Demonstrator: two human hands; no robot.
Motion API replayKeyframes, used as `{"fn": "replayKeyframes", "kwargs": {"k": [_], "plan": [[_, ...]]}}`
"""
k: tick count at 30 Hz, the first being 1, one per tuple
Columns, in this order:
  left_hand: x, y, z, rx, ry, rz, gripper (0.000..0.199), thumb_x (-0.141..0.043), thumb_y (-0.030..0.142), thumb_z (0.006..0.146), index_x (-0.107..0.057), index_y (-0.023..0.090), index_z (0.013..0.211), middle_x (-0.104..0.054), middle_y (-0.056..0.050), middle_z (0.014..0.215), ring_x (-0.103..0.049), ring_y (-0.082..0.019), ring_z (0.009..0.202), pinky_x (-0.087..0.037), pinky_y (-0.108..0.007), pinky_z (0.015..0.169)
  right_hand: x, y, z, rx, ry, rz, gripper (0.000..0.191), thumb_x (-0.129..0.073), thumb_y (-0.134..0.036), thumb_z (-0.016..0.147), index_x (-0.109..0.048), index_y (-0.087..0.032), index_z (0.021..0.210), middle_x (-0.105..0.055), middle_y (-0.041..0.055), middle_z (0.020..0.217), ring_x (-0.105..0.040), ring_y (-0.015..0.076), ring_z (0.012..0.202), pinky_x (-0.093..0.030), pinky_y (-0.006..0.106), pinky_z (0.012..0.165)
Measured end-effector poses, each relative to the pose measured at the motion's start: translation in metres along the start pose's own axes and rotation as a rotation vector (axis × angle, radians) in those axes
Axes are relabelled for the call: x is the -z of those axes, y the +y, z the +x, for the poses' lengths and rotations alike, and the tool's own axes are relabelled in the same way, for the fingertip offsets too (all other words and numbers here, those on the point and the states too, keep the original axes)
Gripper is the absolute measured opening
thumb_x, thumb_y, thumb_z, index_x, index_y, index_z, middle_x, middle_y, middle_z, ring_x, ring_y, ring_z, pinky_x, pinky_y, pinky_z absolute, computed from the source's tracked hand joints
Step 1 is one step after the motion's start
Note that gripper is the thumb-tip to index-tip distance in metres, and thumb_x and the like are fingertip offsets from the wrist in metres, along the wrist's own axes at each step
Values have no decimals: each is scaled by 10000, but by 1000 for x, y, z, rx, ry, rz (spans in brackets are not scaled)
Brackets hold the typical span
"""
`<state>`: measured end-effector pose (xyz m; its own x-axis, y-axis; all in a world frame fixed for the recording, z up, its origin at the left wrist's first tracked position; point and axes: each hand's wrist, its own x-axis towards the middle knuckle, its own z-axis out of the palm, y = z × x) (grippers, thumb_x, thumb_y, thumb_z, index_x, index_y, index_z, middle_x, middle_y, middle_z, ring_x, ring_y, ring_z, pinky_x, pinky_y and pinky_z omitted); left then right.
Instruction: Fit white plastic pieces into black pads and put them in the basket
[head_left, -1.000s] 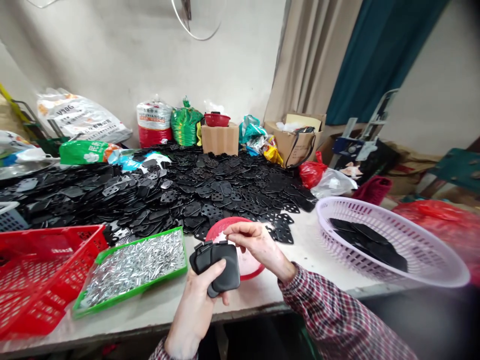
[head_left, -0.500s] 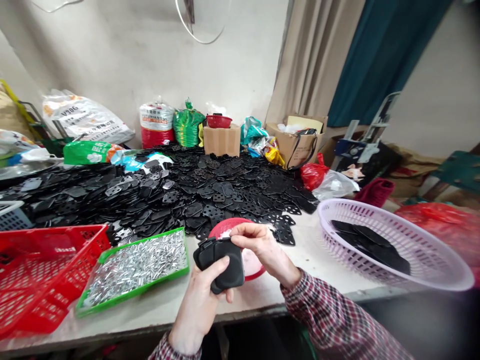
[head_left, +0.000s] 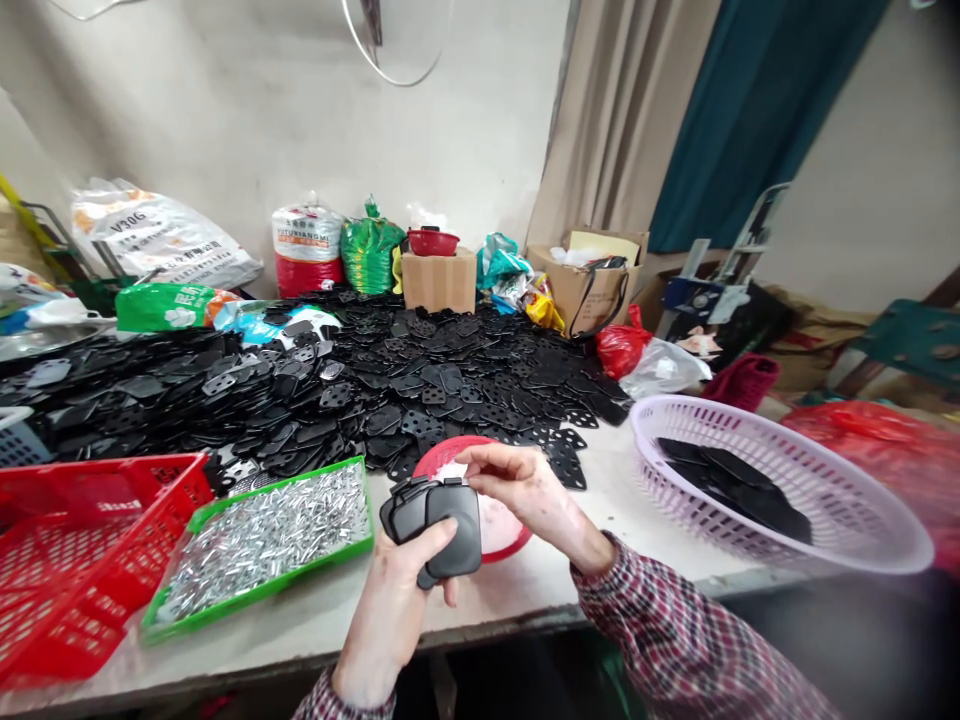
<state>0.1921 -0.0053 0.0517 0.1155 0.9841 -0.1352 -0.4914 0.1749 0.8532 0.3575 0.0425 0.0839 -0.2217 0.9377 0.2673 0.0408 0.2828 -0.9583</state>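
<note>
the left hand (head_left: 394, 620) grips a black rounded plastic pad (head_left: 450, 535), now tipped slightly, while the right hand (head_left: 525, 490) presses curled fingers on its top edge above a round red-rimmed dish (head_left: 450, 455).

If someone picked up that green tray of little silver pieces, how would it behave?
The green tray looks shallow and thin-walled, so it may flex a little under its load. The loose silver metal pieces are heaped nearly to its rim, so they would probably shift and spill if it tilted. The heap is probably heavy for its size.
</note>
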Motion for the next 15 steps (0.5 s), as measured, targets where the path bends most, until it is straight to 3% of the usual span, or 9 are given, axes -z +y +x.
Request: {"fn": "replayKeyframes", "kwargs": {"k": [3,8,11,15], "plan": [[2,0,0,-46,-58,135,231,-705,282,788,-655,117,942,-595,-32,706,-495,-106,492,-399,-235,394,-1,-3,-2,71,-4,-163,214,-642,-200,781,-744,-187,968,-687,7,768,-610,155,705,-485,268,665],[3,5,2,4,-62,180,240,-704,278,775,-655,121,949,-628,-63,778,-567,-156,578,-375,-218,345,-10,-7,-8,158,59,-378,303,-560,-127,815,-728,-223,1048,-690,9,781,-608,160,701,-487,284,681],[4,10,1,68,-82,131,246,-702,231,767,-651,145,992,-646,-45,772,-579,-144,565,-368,-194,330,-7,-9,-9,58,37,-186,345,-621,-134,785,-699,-211,1112,-676,-4,754,-599,152,691,-487,276,678],[12,11,-4,296,-164,15,291,-682,202,752,-626,164,1035,-681,-32,666,-489,-87,326,-322,-170,280,10,-14,-11,-169,-294,200,359,-753,-220,736,-713,-178,1090,-682,11,830,-602,130,694,-505,275,708]]}}
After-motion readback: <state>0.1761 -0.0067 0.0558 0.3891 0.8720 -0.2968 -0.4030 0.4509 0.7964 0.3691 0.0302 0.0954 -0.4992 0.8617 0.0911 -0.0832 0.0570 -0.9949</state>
